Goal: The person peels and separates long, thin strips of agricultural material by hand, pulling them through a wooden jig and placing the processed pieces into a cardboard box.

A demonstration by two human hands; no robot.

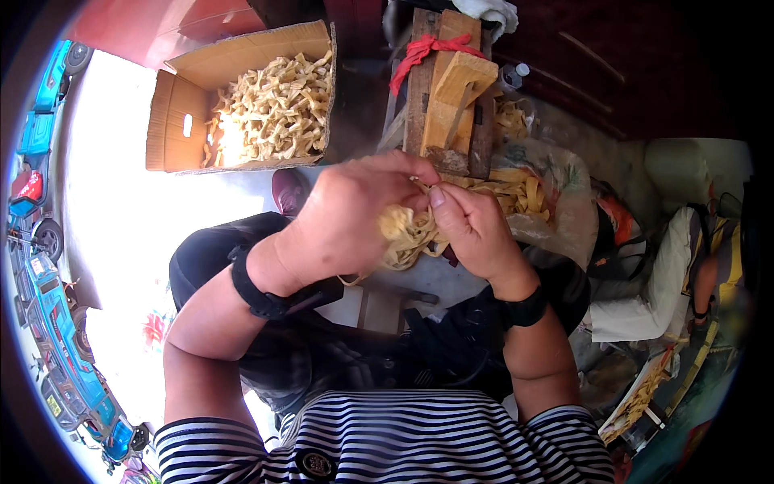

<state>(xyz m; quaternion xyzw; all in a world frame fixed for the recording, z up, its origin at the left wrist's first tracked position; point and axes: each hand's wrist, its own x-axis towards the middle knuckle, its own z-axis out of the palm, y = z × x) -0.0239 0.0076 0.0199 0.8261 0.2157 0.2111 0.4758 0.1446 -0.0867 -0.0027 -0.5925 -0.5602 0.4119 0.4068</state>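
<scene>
yellowish bunch (413,244), one, held in left grip (343,214) and right grip (481,230); one carton (168,113).

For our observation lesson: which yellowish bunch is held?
The tangle between left hand and right hand; the heap sits in a box, other strips lie beyond the right hand.

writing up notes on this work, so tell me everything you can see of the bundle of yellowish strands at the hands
The bundle is a loose tangle of pale yellow, narrow, flexible-looking strands, curled into overlapping loops; its exact material cannot be told. It hangs in front of the person, mostly below the fingertips. The left hand partly hides its left side, and the right hand pinches near its upper right. A loop shows at its lower left.
</scene>
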